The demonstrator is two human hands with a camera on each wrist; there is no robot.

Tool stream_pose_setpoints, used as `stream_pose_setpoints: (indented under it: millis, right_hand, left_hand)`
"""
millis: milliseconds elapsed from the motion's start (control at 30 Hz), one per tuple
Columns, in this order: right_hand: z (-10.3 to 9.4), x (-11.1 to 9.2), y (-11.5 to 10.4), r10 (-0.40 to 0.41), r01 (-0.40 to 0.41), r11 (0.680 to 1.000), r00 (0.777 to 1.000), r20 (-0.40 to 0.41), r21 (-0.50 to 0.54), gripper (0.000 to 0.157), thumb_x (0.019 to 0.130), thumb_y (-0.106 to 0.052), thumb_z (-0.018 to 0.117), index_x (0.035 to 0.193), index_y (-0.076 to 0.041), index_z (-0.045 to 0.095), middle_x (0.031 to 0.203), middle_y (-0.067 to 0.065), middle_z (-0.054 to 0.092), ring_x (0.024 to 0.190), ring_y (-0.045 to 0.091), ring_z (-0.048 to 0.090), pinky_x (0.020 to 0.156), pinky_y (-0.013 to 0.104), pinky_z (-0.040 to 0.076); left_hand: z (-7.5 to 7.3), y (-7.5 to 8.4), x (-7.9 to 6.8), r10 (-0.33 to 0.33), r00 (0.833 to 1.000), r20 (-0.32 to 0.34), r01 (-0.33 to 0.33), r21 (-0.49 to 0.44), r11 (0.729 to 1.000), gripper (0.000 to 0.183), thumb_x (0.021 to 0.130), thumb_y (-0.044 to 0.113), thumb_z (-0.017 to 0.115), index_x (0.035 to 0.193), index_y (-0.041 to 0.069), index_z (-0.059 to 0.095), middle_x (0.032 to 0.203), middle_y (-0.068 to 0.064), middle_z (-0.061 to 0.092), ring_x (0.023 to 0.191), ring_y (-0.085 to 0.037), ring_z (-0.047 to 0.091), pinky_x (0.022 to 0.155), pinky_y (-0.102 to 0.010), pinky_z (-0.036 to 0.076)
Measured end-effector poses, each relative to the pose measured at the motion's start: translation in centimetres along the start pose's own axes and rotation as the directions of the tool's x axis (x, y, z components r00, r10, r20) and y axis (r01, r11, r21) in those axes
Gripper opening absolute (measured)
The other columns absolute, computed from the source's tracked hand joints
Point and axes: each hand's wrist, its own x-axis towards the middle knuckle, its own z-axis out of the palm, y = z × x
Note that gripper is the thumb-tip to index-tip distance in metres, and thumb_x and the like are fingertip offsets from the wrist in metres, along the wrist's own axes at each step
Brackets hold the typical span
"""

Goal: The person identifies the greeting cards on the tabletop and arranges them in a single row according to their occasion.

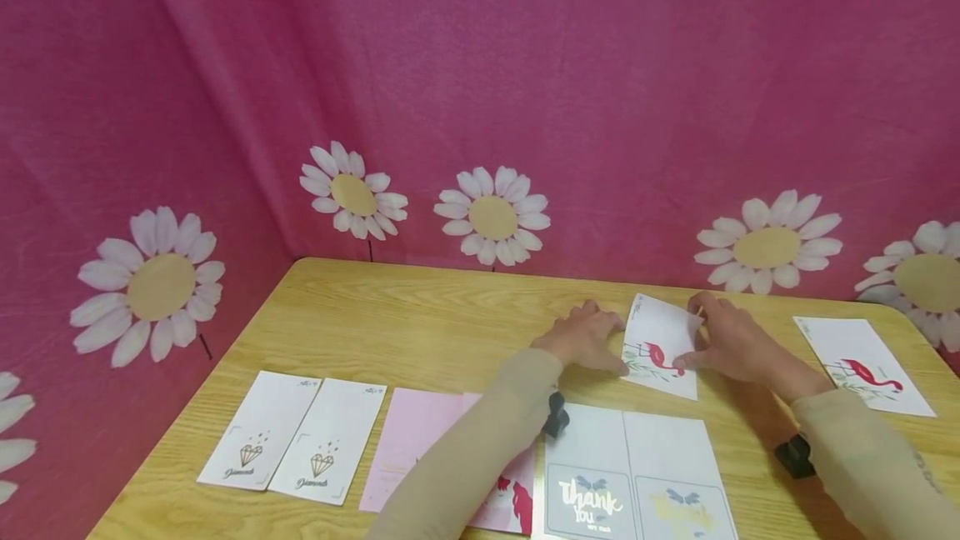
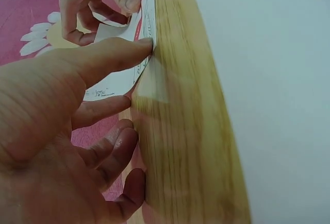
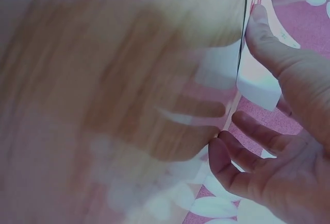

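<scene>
A white card with a red flamingo and green leaves lies at the back right of the table, its right side bent upward. My right hand grips that side, thumb on the printed face and fingers behind the edge. Along the card's left edge my left hand rests, its thumb reaching the lower corner. In the left wrist view, the left thumb stretches across the card while the other fingertips touch the wooden tabletop. The right wrist view shows the card curving up beside the right thumb.
A second flamingo card lies at the far right. Nearer me are two gold-printed "Thank You" cards, pink cards partly hidden by my left sleeve, and two diamond-heart cards. A pink flowered curtain hangs behind the table.
</scene>
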Motion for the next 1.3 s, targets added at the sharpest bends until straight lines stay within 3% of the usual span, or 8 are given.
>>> stream_pose_setpoints:
  millis: [100,267,433,567,900,1000,1100,1300]
  right_hand:
    - [0.1,-0.1,-0.1,-0.003,0.003,1.0,1.0,-0.012,0.01,0.085,0.071,-0.04,0.093,0.123,0.006,0.044,0.099,0.019,0.059,0.082,0.025,0.051,0.073,0.038,0.047]
    - [0.2,-0.3,0.1,-0.002,0.003,1.0,1.0,-0.024,0.015,0.087,0.071,-0.04,0.093,0.124,0.008,0.043,0.106,0.027,0.061,0.09,0.034,0.059,0.079,0.051,0.055]
    - [0.3,-0.5,0.3,0.005,-0.005,1.0,0.999,-0.033,0.007,0.09,0.072,-0.042,0.093,0.126,0.01,0.043,0.106,0.029,0.062,0.091,0.036,0.061,0.079,0.052,0.055]
    - [0.3,-0.5,0.6,0.0,0.0,1.0,0.999,-0.034,-0.003,0.091,0.072,-0.043,0.092,0.127,0.01,0.042,0.107,0.031,0.061,0.09,0.036,0.062,0.077,0.051,0.055]
    - [0.6,-0.7,0.9,0.008,-0.006,0.999,0.998,-0.056,0.041,0.092,0.074,-0.042,0.091,0.134,0.01,0.044,0.115,0.035,0.062,0.1,0.043,0.062,0.085,0.058,0.053]
    - [0.3,-1.1,0.8,0.023,-0.016,0.996,0.997,-0.073,0.091,0.091,0.076,-0.039,0.091,0.138,0.008,0.043,0.112,0.03,0.065,0.097,0.039,0.063,0.081,0.049,0.054]
    - [0.0,-1.6,0.5,0.041,-0.027,0.989,0.995,-0.09,0.143,0.09,0.08,-0.033,0.089,0.144,0.005,0.038,0.108,0.026,0.068,0.097,0.038,0.066,0.076,0.039,0.054]
    - [-0.6,-2.9,0.0,0.105,-0.062,0.964,0.983,-0.154,0.259,0.09,0.089,-0.023,0.081,0.156,-0.001,0.025,0.111,0.029,0.067,0.098,0.042,0.071,0.071,0.026,0.059]
  left_hand:
    - [0.0,0.1,0.0,0.0,1.0,-0.001,0.0,-0.016,1.0,0.067,0.084,0.043,0.08,0.145,0.03,0.054,0.133,0.005,0.048,0.118,-0.013,0.045,0.106,-0.036,0.044]
    - [0.1,0.1,0.2,0.04,0.999,-0.031,-0.044,-0.126,0.991,0.058,0.089,0.034,0.076,0.142,0.025,0.054,0.133,0.004,0.055,0.12,-0.011,0.05,0.105,-0.03,0.047]
    - [0.4,0.6,0.7,0.088,0.989,-0.117,-0.122,-0.331,0.935,0.042,0.094,0.02,0.072,0.133,0.016,0.057,0.116,0.002,0.066,0.103,-0.005,0.059,0.092,-0.019,0.05]
    - [0.4,1.5,0.8,0.058,0.986,-0.157,-0.122,-0.445,0.887,0.034,0.095,0.014,0.069,0.128,0.015,0.059,0.11,0.002,0.068,0.094,-0.004,0.06,0.081,-0.017,0.051]
    - [0.6,2.6,0.8,-0.033,0.979,-0.202,-0.08,-0.53,0.844,0.03,0.093,0.005,0.066,0.12,0.019,0.062,0.105,0.001,0.067,0.089,-0.006,0.058,0.07,-0.02,0.052]
    - [0.7,2.6,0.9,-0.05,0.979,-0.199,-0.08,-0.592,0.802,0.03,0.093,0.002,0.066,0.119,0.017,0.064,0.103,0.0,0.066,0.084,-0.007,0.059,0.065,-0.021,0.054]
    - [0.8,2.7,0.8,-0.075,0.979,-0.192,-0.075,-0.669,0.739,0.031,0.093,0.001,0.065,0.119,0.016,0.064,0.1,0.0,0.064,0.079,-0.009,0.06,0.063,-0.024,0.057]
    - [0.8,3.1,0.5,-0.077,0.975,-0.206,-0.113,-0.771,0.627,0.03,0.094,0.0,0.068,0.119,0.015,0.062,0.098,0.001,0.063,0.08,-0.02,0.07,0.07,-0.036,0.063]
